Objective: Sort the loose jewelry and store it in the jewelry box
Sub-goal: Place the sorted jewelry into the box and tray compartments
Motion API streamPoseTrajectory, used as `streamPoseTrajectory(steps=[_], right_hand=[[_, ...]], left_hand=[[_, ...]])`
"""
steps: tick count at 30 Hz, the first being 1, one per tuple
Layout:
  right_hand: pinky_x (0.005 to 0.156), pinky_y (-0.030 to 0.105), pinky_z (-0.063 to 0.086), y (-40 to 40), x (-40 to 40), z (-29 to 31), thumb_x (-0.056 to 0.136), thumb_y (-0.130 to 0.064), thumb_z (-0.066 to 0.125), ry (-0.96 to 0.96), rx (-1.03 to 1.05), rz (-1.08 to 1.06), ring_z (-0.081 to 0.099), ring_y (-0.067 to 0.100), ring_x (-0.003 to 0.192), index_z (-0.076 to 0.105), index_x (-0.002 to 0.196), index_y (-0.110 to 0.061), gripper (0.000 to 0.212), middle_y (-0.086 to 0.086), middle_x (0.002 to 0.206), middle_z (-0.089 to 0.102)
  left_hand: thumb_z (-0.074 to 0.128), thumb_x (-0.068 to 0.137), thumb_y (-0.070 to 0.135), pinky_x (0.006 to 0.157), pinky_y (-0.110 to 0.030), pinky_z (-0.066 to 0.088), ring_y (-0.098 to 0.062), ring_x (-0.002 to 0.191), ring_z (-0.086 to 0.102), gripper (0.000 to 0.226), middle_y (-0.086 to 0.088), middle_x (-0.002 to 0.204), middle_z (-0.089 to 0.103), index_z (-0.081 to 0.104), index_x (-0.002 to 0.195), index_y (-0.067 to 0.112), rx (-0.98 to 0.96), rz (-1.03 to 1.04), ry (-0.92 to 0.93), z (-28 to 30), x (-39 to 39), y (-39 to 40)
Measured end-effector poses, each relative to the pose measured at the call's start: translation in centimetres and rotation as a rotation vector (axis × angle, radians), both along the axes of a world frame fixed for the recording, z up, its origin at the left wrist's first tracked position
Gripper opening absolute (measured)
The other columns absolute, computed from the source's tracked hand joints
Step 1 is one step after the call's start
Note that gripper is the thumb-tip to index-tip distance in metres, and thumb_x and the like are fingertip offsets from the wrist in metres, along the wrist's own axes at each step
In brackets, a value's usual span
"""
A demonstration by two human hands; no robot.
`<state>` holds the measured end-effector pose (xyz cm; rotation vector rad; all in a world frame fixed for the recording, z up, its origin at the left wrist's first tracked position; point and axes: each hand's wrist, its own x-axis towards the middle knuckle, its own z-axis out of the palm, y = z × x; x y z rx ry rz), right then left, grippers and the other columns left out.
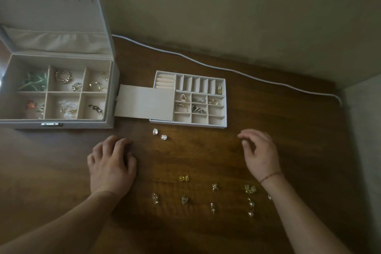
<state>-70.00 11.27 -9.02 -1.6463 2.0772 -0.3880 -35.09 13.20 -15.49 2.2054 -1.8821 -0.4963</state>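
— Where does the loose jewelry lie?

— Most of it sits on the wooden counter [206, 150] near the person, between the two forearms: a yellow pair [184, 178], gold star-like studs [214, 187], a pale yellow-green piece [250, 189], two pearl drops [251, 208] and several small gold pieces in a row. Two clear stones [159, 134] lie farther off, just in front of the tray.

— And the jewelry box?

— The jewelry box [111, 88] stands at the far left with its lid upright; all six of its compartments hold pieces, among them rings, a green item and an orange one. The removable tray [225, 107] rests to its right, a flat card [144, 102] covering its left part. Five of its small cells hold pieces, the front row looks bare.

— What about each grip?

— The left hand [111, 163] lies palm down on the counter, fingers loosely bent, holding nothing. The right hand [260, 150] hovers above the wood, fingers relaxed and apart, empty; a thin red thread [270, 177] circles its wrist.

— Anything further out?

— A white cable [226, 69] runs along the counter's far edge by the wall.
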Motion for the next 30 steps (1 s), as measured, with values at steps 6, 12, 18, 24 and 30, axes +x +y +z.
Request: streamPoseTrajectory(steps=[6,12,18,24,30], right_hand=[[0.099,0.024,0.044,8.4,-0.9,0.5,0.094,-0.033,0.052,0.142,0.247,0.005,0.046,0.005,0.119,0.057,0.122,-0.032,0.028,-0.018,0.127,0.045],[0.094,0.023,0.049,10.8,0.0,-1.2,0.092,-0.032,0.057,0.106,0.268,-0.057,0.051,0.007,0.109,0.059,0.125,-0.023,0.034,-0.014,0.125,0.044],[0.075,0.014,0.049,9.4,-0.7,-1.1,0.089,-0.023,0.063,0.004,0.193,-0.192,0.057,0.004,0.093,0.066,0.107,-0.024,0.018,-0.010,0.114,0.057],[0.056,0.023,0.048,7.4,-1.0,0.5,0.085,-0.001,0.047,-1.505,0.052,-0.842,0.053,0.018,0.066,0.059,0.075,-0.006,0.015,0.010,0.078,0.058],[0.048,0.020,0.037,4.4,1.1,0.6,0.088,-0.018,0.044,-1.795,0.123,-0.949,0.042,0.011,0.055,0.052,0.077,-0.012,0.015,0.004,0.072,0.050]], left_hand=[[0.043,0.083,0.040,0.102,-0.052,0.029,-0.036,0.125,0.035,0.043,-0.010,0.132,0.049,0.060,0.118,0.022,-0.028,0.031,0.000,0.1,-0.4,0.0],[0.044,0.082,0.039,0.102,-0.052,0.028,-0.036,0.124,0.034,0.043,-0.011,0.131,0.048,0.059,0.117,0.022,-0.041,0.037,0.002,0.1,-0.5,0.1],[0.043,0.082,0.040,0.103,-0.053,0.028,-0.036,0.124,0.033,0.043,-0.011,0.132,0.048,0.059,0.118,0.022,-0.036,0.033,0.007,0.2,-0.5,0.1],[0.043,0.082,0.040,0.102,-0.053,0.029,-0.036,0.124,0.033,0.042,-0.011,0.131,0.049,0.060,0.117,0.023,-0.028,0.032,0.013,0.2,-0.7,0.0],[0.041,0.084,0.043,0.103,-0.053,0.030,-0.033,0.126,0.033,0.045,-0.009,0.133,0.047,0.059,0.121,0.023,0.007,0.009,-0.003,0.3,-0.3,0.1]])
